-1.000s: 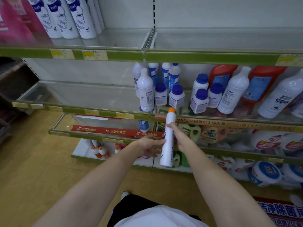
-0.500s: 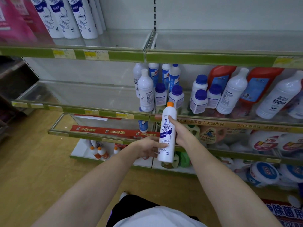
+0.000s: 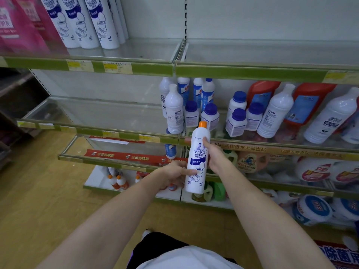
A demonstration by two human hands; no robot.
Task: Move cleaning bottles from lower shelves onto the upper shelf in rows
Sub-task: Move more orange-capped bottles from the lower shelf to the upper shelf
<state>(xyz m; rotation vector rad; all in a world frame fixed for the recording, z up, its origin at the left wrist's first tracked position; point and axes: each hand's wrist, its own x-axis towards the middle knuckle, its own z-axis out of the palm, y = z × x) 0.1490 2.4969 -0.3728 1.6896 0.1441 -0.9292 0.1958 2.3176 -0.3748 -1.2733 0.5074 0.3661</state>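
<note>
the right hand grips a white bottle with an orange cap, thumb across the upper front of the label, fingers curled behind the body. the left hand holds the same bottle lower down, thumb laid on the lower label, fingers wrapped round the far side. the bottle stands nearly upright in the air, in front of the edge of the second shelf, its label facing the camera.

the upper shelf runs across the top of the view behind a green rail with yellow price tags. at its far left stands a row of tall white bottles with the same blue label. pink packs sit to the left of that row.

on the second shelf, right of centre, stand white bottles with blue caps, taller white bottles and red bottles behind them.

on the bottom shelf, lower left, stand further orange-capped bottles. round white tubs lie low at the right. the floor is yellow-brown.
</note>
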